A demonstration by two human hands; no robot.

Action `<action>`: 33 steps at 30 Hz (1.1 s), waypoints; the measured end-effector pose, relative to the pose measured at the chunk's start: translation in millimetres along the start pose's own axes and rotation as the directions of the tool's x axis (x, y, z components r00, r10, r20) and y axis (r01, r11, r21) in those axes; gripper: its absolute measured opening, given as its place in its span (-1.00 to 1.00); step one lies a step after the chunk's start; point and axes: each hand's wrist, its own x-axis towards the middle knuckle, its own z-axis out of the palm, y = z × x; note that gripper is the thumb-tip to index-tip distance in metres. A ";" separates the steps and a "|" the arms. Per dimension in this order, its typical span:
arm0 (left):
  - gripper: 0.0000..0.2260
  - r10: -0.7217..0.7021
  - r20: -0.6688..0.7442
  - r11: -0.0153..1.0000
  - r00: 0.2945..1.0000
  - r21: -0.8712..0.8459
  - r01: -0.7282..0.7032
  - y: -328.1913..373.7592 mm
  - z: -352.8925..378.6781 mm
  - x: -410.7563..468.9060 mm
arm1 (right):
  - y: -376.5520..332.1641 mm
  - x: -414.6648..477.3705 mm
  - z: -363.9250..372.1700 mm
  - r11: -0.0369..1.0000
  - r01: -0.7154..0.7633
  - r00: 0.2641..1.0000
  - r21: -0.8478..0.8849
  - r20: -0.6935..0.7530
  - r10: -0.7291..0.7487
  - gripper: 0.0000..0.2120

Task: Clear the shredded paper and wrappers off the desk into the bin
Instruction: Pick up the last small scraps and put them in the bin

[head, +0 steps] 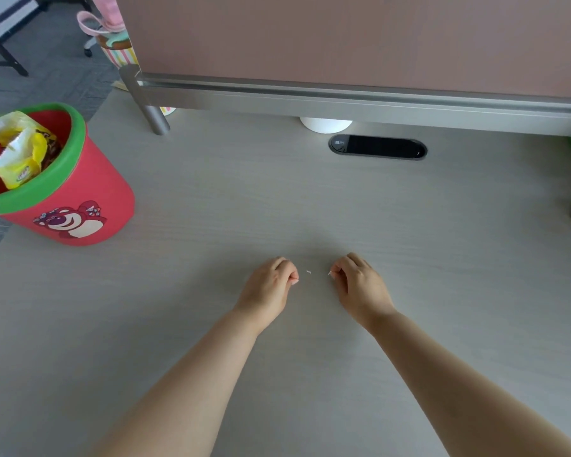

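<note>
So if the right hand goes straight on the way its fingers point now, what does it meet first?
The right hand points left across the desk, so it would probably meet first the tiny paper scrap lying between the hands, then the left hand. Depth is hard to judge here.

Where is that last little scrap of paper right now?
The tiny white paper scrap lies on the desk near the middle of the head view, in the gap between the left hand and right hand, touching neither.
</note>
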 end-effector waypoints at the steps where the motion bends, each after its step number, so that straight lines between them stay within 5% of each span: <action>1: -0.95 0.010 -0.002 1.000 1.000 -0.023 -0.010 3.2 3.7 5.0 | 2.3 -3.7 -0.4 1.000 -0.012 1.000 0.011 -0.022 0.012 -0.83; 11: -0.86 0.005 -0.017 0.992 1.000 0.126 -0.003 8.8 8.2 26.6 | 16.2 -13.8 0.8 0.995 -0.071 0.977 0.076 -0.197 0.084 -0.73; 21: -0.86 -0.118 0.161 0.901 0.980 0.433 0.038 22.8 10.2 31.7 | 17.8 -14.3 1.5 0.994 -0.057 0.973 0.091 -0.217 0.076 -0.75; 25: -0.84 -0.025 0.072 0.966 0.997 0.257 0.006 14.8 14.4 19.8 | 19.1 -12.8 0.8 0.989 -0.083 0.966 0.120 -0.236 0.109 -0.79; 33: -0.86 -0.142 -0.272 0.987 0.952 -0.107 0.117 -14.1 -18.3 -18.4 | -9.6 2.4 -4.1 0.965 -0.143 0.964 0.220 -0.189 0.185 -0.90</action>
